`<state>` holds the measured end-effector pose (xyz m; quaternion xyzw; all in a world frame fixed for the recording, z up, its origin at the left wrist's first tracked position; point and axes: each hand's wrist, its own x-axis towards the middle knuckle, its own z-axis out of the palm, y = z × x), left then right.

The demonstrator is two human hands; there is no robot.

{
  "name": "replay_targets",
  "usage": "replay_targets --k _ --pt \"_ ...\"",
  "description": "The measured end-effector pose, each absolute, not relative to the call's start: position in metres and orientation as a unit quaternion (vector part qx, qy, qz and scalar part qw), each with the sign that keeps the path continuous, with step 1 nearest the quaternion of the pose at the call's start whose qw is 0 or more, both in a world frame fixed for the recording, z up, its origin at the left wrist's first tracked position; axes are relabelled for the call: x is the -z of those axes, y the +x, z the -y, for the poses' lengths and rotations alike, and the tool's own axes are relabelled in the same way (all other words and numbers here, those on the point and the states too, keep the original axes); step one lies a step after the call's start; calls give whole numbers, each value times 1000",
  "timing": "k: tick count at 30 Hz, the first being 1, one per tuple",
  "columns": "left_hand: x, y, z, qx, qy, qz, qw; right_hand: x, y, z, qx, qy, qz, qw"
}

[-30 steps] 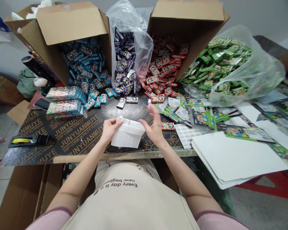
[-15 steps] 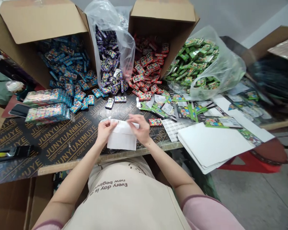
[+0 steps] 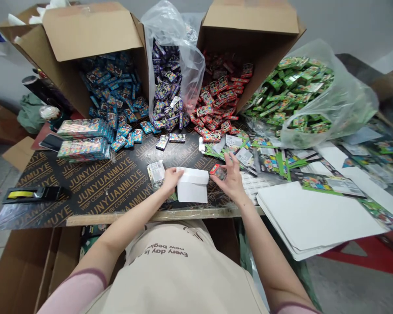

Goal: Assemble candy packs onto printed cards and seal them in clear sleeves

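Observation:
My left hand (image 3: 170, 179) pinches the left edge of a white folded carton (image 3: 193, 188) lying on the dark printed board (image 3: 94, 187). My right hand (image 3: 229, 176) has left the carton and its fingers close round a small red pack (image 3: 217, 170) just right of it. A small printed pack (image 3: 156, 171) lies beside my left hand. Two loose purple packs (image 3: 170, 139) lie farther back.
At the back, a cardboard box of blue packs (image 3: 114, 87), a plastic bag of purple packs (image 3: 168, 87), a box of red packs (image 3: 222, 91) and a bag of green packs (image 3: 294, 96). Wrapped bundles (image 3: 83, 139) and a tape dispenser (image 3: 32, 192) sit left; white sheets (image 3: 311, 213) right.
My right hand let go of the white carton and moved right onto the small red pack. The carton now lies lower on the board. The camera swung back left.

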<state>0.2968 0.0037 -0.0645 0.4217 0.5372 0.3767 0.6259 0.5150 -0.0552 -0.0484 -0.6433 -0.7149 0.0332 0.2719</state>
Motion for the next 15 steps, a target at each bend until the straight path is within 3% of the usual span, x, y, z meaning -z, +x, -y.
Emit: replay_targets --k 3,6,7,9,12,15 --pt "63 294 -12 -387 467 -543 582 56 490 51 -83 -623 736 252" --pt "57 252 -36 -380 577 -583 427 66 481 48 -96 -629 735 235" --pt "55 234 -46 -340 629 -601 358 66 480 46 -97 -630 727 255" --pt "54 202 -61 -304 648 -616 329 58 478 40 -95 -626 704 321" --pt "51 179 -69 -273 657 -608 352 30 463 24 -131 -610 652 431" --pt "40 183 -61 -270 672 -581 371 0 434 6 -260 -557 605 506"
